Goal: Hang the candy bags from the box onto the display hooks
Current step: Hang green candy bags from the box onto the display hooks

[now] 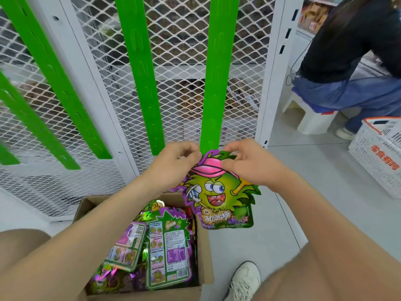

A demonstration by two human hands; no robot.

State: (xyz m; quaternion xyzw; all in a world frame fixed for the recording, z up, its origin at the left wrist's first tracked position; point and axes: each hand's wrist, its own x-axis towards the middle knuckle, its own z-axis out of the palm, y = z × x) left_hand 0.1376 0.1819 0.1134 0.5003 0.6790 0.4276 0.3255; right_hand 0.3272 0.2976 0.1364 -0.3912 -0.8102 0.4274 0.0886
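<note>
A candy bag (219, 196) with a green cartoon character in a pink cap hangs upright between my hands. My left hand (175, 161) pinches its top left edge and my right hand (247, 161) pinches its top right. The bag's top sits at the lower end of a green hanging strip (211, 83) on the white mesh display (180, 51). Below, an open cardboard box (206, 253) holds several more candy bags (167, 250), mostly back side up.
More green strips (141, 72) hang on the mesh to the left. At the right a person (351, 51) sits on a white stool (312, 120) beside a white plastic basket (377, 153). My shoe (245, 281) rests on the grey floor next to the box.
</note>
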